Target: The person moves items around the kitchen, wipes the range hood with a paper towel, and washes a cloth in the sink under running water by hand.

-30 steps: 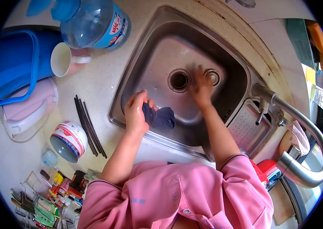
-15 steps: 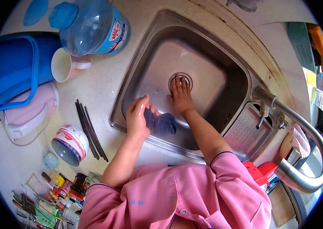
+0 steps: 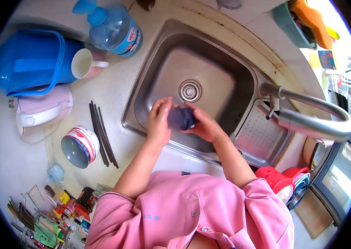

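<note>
A dark blue cloth (image 3: 180,118) is bunched up between my two hands over the near part of the steel sink (image 3: 221,89). My left hand (image 3: 159,122), wet and shiny, is closed around the cloth's left side. On the other side, my right hand (image 3: 205,124) grips the cloth with bent fingers, its thumb side toward the drain. Beyond both hands, the round drain strainer (image 3: 190,91) lies uncovered in the basin floor. Part of the cloth is hidden by the fingers.
A curved faucet (image 3: 316,112) arches at the right above a perforated side basin (image 3: 262,135). Along the left counter are black chopsticks (image 3: 103,135), stacked bowls (image 3: 81,147), a pink-white mug (image 3: 86,63), a blue pitcher (image 3: 30,62) and a large bottle (image 3: 117,35). Red baskets (image 3: 273,178) stand at lower right.
My right hand has lifted off the drain and come back toward me onto the cloth. My left hand still holds the cloth, now gathered tighter. The view has shifted slightly.
</note>
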